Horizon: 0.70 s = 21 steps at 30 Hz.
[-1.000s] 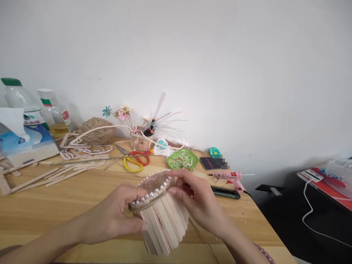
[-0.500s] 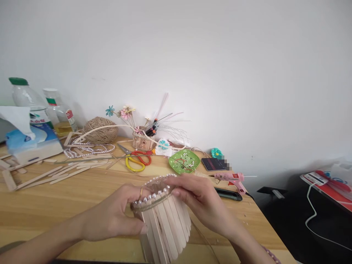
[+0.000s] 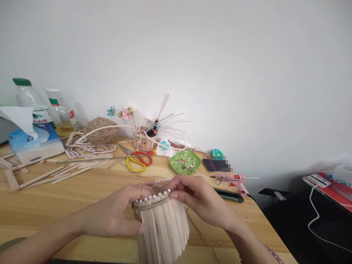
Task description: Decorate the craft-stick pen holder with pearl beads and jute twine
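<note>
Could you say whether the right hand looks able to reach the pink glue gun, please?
Probably yes: only the cutter lies partly between the right hand and pink glue gun, though that hand's fingers touch the beaded rim.

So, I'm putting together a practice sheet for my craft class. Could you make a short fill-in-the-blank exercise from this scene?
1. The right hand touches the stick container, whose upper edge is lined with round, pearly ____.
2. A ring shows on a finger of the person's ____ hand.
3. One handle of the scissors is red and the other is ____.
4. The main colour of the glue gun is ____.

Missing words: beads; left; yellow; pink.
</note>
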Motion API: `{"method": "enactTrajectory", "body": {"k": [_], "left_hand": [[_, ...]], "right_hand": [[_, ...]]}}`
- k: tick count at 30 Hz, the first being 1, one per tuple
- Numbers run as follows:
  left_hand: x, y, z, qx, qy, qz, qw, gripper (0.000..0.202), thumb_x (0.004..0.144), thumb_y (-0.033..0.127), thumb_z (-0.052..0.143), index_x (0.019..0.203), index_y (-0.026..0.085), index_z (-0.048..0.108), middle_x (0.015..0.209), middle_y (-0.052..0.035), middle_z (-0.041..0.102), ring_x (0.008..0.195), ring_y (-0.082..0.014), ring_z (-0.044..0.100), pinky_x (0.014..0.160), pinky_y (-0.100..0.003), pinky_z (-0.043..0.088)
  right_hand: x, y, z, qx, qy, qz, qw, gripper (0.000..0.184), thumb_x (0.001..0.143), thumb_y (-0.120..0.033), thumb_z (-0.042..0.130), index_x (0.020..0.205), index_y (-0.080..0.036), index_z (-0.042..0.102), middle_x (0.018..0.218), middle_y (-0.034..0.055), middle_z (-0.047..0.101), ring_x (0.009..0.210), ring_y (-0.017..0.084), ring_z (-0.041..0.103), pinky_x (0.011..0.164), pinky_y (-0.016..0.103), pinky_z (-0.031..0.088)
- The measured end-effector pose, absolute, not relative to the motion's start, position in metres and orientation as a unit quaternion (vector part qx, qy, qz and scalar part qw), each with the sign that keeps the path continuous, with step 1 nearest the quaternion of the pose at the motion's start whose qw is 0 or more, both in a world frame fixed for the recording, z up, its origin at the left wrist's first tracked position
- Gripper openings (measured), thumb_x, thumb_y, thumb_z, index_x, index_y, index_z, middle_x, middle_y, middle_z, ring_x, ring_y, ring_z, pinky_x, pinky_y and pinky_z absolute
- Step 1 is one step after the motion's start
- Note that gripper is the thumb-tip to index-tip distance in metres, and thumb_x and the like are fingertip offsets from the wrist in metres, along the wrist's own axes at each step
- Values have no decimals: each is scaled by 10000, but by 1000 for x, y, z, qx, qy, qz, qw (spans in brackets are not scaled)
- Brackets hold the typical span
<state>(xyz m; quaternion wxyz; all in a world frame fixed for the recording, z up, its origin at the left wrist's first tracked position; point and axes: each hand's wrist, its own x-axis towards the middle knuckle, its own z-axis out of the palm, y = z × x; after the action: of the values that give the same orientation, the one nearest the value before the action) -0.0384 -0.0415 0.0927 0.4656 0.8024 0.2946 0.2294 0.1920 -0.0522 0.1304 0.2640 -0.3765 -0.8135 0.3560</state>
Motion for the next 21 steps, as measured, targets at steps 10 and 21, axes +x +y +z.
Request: {"method": "enactTrajectory", "body": {"k": [10, 21], "left_hand": [[-26, -33, 105, 734, 310, 207, 568, 214, 759, 375, 563, 850, 181, 570, 742, 33, 477, 712, -139, 441, 629, -233, 358], [-19, -31, 109, 712, 353, 238, 559, 113, 730, 280, 524, 695, 173, 528, 634, 56, 414, 633, -117, 379, 609, -249, 292]], "right_hand": [[182, -44, 117, -380, -822, 348, 244, 135, 886, -295, 549, 881, -169, 596, 775, -7, 618, 676, 106, 535, 639, 223, 433], [179, -40, 118, -394, -816, 341, 248, 142, 893, -295, 536, 896, -167, 597, 814, 13, 638, 699, 118, 552, 633, 232, 426]]}}
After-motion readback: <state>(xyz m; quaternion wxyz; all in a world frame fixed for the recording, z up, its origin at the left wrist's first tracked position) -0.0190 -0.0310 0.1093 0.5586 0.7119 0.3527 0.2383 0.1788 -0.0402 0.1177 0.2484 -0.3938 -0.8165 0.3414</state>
